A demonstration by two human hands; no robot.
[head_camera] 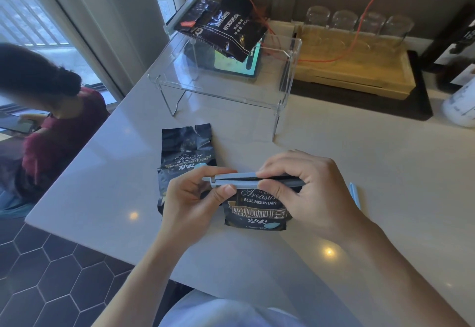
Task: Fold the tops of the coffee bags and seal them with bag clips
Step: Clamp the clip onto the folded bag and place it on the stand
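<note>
I see both hands at the desk (359,146) centre: left hand (190,198) fingers pinched shut on the hinge end of the blue bag clip (246,181), right hand (308,190) fingers closed over its far end. Clip spans the folded top of the near coffee bag (257,211), which is upright. Second coffee bag (185,157) lies flat just behind; a spare clip (355,195) sits right of my right hand.

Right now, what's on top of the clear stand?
A clipped coffee bag lies tilted on the clear stand, its bag clip hanging past the left edge. Beneath the shelf sits a tablet, mostly covered by the bag, so its screen content cannot be read.
</note>
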